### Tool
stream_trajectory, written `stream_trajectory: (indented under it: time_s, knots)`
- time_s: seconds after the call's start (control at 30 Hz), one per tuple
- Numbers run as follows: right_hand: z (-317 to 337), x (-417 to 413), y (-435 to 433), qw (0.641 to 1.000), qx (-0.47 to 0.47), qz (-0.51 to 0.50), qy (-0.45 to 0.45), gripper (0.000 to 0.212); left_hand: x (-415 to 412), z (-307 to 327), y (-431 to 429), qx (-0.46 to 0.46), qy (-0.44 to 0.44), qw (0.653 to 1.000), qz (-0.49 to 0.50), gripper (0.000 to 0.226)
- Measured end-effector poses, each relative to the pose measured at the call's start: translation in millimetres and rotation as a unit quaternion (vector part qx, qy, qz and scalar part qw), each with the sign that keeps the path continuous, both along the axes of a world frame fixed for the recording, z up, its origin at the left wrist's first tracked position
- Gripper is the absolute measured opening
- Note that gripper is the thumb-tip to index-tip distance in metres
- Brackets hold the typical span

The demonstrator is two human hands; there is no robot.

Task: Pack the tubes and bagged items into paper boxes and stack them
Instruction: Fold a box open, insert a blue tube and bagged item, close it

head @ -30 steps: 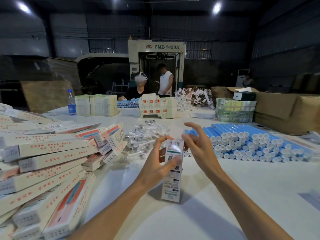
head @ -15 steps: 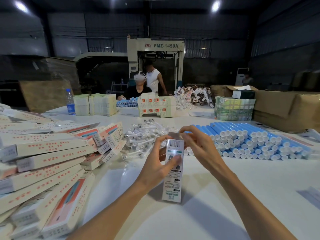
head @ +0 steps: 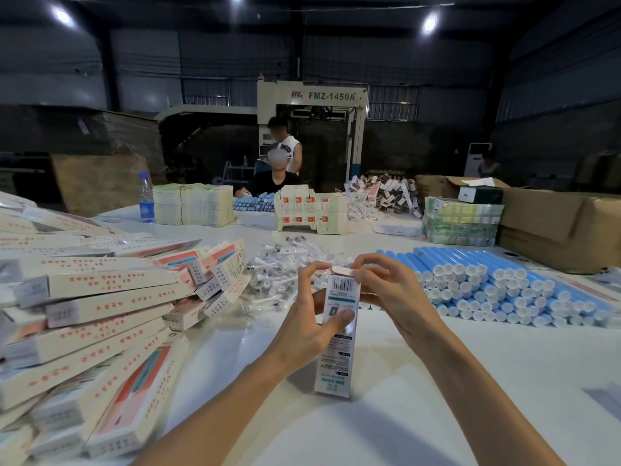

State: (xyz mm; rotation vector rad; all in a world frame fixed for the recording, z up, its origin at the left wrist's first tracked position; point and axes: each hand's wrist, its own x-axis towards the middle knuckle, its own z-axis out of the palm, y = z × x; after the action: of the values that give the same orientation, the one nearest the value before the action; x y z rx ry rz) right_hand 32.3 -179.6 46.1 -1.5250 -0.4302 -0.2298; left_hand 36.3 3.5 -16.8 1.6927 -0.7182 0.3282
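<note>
A narrow white paper box (head: 336,358) with a barcode near its top stands upright on the white table (head: 437,415). My left hand (head: 307,317) grips its upper part, thumb across the front face. My right hand (head: 389,294) curls over the box top, fingertips pinching the small end flap. Behind my hands lies a heap of clear bagged items (head: 282,270). A stack of blue tubes (head: 487,284) with white caps lies to the right. Packed boxes (head: 84,314) are piled at the left.
Two people are at the far side of the table, among box stacks (head: 311,213), flat cartons (head: 191,205) and a water bottle (head: 146,198). Brown cardboard cartons (head: 554,227) stand at the right, with wrapped green bundles (head: 460,222) beside them. A large machine stands behind.
My right hand came down from open fingers onto the box top and now pinches the end flap. The left hand kept its hold on the upright box.
</note>
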Motion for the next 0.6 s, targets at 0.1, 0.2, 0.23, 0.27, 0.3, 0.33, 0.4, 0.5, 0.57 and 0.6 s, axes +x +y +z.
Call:
stream_trajectory:
  time_s: [0.1,0.2,0.23,0.27,0.3,0.33,0.4,0.5,0.57,0.6]
  knots:
    - [10,-2,-2,0.999,-0.034,0.001,-0.005,0.006,-2,1,1,0.008,0.001,1.000,-0.002,0.088]
    - [15,-3,-4,0.997,-0.068,0.012,-0.020,0.001,-1,1,3,0.025,-0.009,1.000,-0.002,0.084]
    - [15,-3,-5,0.996,-0.079,0.012,-0.025,0.002,0,0,3,0.027,-0.010,1.000,-0.003,0.081]
    - [15,-2,-6,0.996,-0.087,0.011,-0.029,0.003,0,0,4,0.026,-0.010,1.000,-0.004,0.078]
    - [14,-2,-7,0.995,-0.091,0.012,-0.031,0.003,1,-1,4,0.023,-0.009,1.000,-0.004,0.076]
    - [12,-2,-8,0.995,-0.093,0.013,-0.032,0.004,2,-1,4,0.017,-0.007,1.000,-0.004,0.075]
    - [6,-4,-10,0.995,-0.091,0.015,-0.037,0.006,4,-1,3,0.002,-0.005,1.000,-0.004,0.073]
    - [-8,-5,-8,0.990,-0.113,-0.021,-0.078,0.012,6,-1,2,-0.009,-0.013,1.000,0.002,0.067]
    - [-16,-5,-5,0.989,-0.100,-0.039,-0.105,0.013,7,-2,1,-0.014,-0.017,1.000,0.005,0.062]
    - [-18,-5,-3,0.989,-0.087,-0.043,-0.114,0.013,7,-3,1,-0.015,-0.016,1.000,0.007,0.061]
